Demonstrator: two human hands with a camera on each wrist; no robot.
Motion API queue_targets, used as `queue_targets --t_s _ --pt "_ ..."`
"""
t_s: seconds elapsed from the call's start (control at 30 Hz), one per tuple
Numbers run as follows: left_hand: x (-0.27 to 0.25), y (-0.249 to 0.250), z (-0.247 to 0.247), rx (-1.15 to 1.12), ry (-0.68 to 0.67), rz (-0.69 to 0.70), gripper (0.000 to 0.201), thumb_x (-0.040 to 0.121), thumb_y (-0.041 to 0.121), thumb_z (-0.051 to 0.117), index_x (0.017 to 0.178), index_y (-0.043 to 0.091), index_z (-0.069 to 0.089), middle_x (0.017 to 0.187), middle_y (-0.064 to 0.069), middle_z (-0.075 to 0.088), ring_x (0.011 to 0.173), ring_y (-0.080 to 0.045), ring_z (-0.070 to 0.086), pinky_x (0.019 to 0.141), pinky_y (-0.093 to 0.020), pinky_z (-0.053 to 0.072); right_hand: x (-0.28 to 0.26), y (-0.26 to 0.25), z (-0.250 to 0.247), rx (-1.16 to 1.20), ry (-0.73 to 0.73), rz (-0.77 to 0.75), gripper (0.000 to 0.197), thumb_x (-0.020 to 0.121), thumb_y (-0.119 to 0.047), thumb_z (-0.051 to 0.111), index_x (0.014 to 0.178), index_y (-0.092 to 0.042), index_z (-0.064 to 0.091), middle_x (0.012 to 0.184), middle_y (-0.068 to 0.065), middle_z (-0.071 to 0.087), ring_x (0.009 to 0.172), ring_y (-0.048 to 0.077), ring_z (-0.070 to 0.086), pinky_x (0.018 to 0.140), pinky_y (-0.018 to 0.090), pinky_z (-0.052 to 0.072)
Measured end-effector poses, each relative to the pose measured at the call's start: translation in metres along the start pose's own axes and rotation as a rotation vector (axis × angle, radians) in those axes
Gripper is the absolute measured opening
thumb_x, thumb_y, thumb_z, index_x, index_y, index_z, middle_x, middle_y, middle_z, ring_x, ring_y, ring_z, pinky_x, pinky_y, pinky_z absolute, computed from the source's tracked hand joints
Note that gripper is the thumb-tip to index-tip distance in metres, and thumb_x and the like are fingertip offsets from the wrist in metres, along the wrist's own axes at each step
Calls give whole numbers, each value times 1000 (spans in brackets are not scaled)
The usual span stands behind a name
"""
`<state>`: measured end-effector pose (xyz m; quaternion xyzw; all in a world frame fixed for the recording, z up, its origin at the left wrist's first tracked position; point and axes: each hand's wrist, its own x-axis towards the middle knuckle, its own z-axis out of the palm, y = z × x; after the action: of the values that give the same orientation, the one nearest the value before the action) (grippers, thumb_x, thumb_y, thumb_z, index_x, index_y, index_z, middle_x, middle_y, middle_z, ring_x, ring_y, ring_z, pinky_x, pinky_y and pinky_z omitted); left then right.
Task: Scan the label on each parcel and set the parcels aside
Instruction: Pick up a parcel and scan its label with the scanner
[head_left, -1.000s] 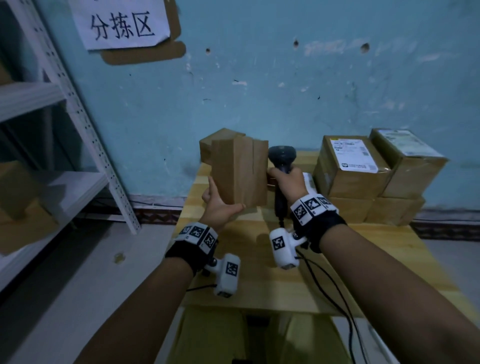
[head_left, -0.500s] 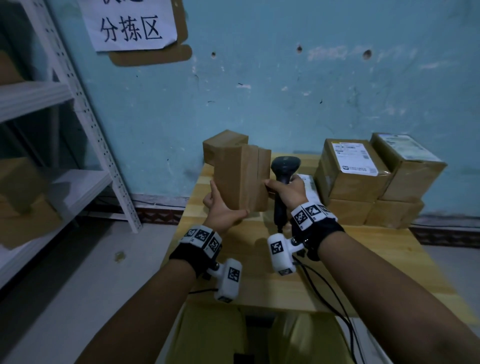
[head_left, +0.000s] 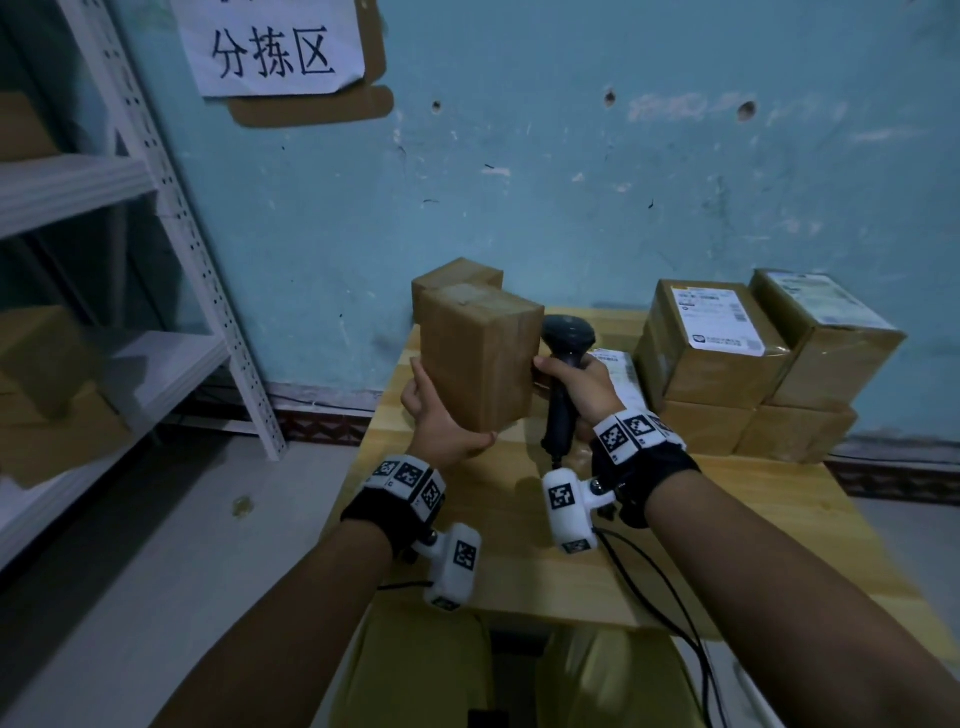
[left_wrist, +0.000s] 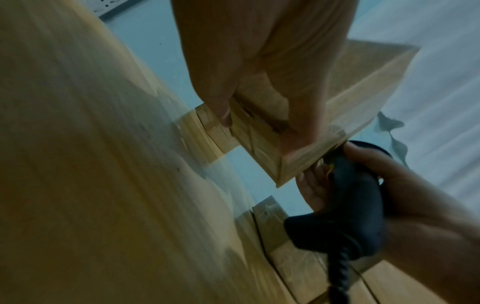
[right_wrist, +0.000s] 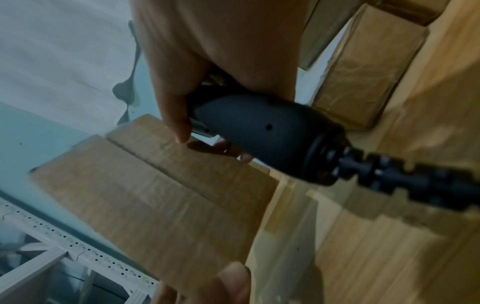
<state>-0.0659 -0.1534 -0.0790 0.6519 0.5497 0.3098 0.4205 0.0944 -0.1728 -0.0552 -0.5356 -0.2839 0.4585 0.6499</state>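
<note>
Since a second ago the parcel (head_left: 480, 358) has tipped back a little, so its taped top end now shows in the head view; my hands have barely shifted. Left hand (head_left: 441, 421) holds the parcel from below and behind, thumb up its left side, fingers curled under the bottom edge; it is lifted off the bench (head_left: 779, 545), upright, long axis near vertical, above the bench's far-left part. Right hand (head_left: 576, 382) is wrapped round the grip of the black scanner (head_left: 566, 343), just right of the parcel, with its fingertips touching the parcel's right edge. Scanner head sits level with the parcel's upper right corner and seems to face away from me. Parcel look: plain brown carton, tape seams, no label on any face I can see; I judge the label to be on a hidden side. The coming move turns on that: the parcel probably needs turning until the label meets the scanner window, and the left hand is the one placed to turn it. Right of the parcel, well apart, a stack of boxes (head_left: 727, 374) shows white labels on top; another brown box (head_left: 457, 275) stands just behind the parcel.
</note>
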Motion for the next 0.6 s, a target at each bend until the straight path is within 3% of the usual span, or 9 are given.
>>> queue_targets --t_s 0.07,0.13,0.27,0.33,0.5,0.6 --pt "1 1 0 36 62 22 135 61 9 85 147 19 -19 150 -11 -3 141 -28 13 116 -35 18 1 1 -2 18 -17 3 11 88 -1 56 98 -4 55 90 10 64 87 23 63 85 33 51" --pt "2 3 1 76 139 37 133 57 11 87 148 17 -9 149 -12 2 140 -30 15 118 -39 19 1 1 -4 44 -34 5 10 91 -3 51 99 -6 55 92 5 65 87 18 63 78 28 49" --pt "2 7 5 77 176 28 125 54 16 89 146 15 3 147 -11 6 137 -31 16 117 -44 21 -1 -2 -3 146 -77 -2 14 94 -3 47 87 -14 52 88 0 63 86 14 62 75 33 48" --pt "2 6 8 68 168 64 116 56 20 88 143 11 11 144 -13 13 134 -31 19 115 -43 23 -3 -3 -2 209 -80 -1 15 94 -2 46 87 -14 51 84 0 62 83 14 61 68 35 54" --pt "11 4 7 -58 155 138 62 82 32 67 125 4 32 130 -14 31 126 -31 34 108 -45 33 -5 -5 -5 205 -54 35 12 96 -8 46 91 -16 53 87 2 61 81 14 60 49 28 58" --pt "20 3 2 -133 74 141 35 90 37 54 108 15 35 129 -14 40 121 -31 44 102 -50 42 -5 -6 -7 228 -15 59 13 96 -10 45 88 -14 53 82 3 59 75 15 58 44 23 53"
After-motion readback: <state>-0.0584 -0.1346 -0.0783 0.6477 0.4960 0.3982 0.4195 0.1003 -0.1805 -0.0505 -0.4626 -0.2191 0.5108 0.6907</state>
